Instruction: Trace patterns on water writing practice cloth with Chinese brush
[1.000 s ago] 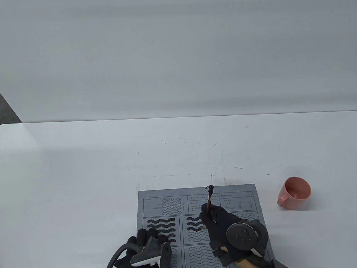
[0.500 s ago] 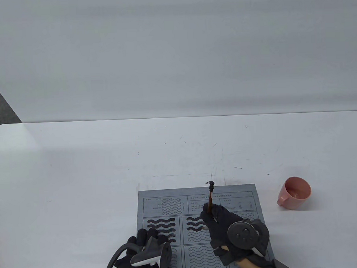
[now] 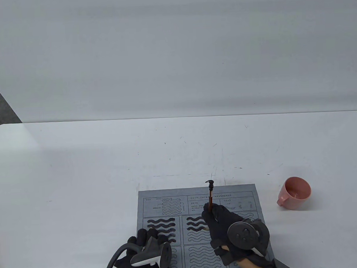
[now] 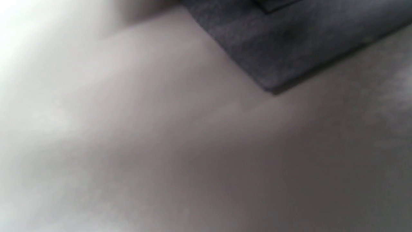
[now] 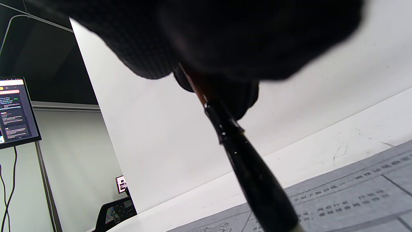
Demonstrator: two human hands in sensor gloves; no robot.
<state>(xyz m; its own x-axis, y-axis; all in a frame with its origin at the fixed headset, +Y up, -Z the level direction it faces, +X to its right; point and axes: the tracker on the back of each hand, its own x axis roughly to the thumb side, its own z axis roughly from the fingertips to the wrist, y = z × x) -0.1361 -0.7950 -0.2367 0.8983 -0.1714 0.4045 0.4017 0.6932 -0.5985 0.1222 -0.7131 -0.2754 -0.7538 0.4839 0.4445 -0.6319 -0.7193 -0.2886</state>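
Only the table view shows the right hand (image 3: 221,224) pinching the brush (image 3: 210,197) and the left hand (image 3: 142,245) lying flat on the cloth (image 3: 169,196).

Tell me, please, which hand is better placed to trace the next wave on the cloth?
The right hand: it grips the brush over the partly filled second panel of the cloth. The left hand rests on the cloth's left side, holding nothing.
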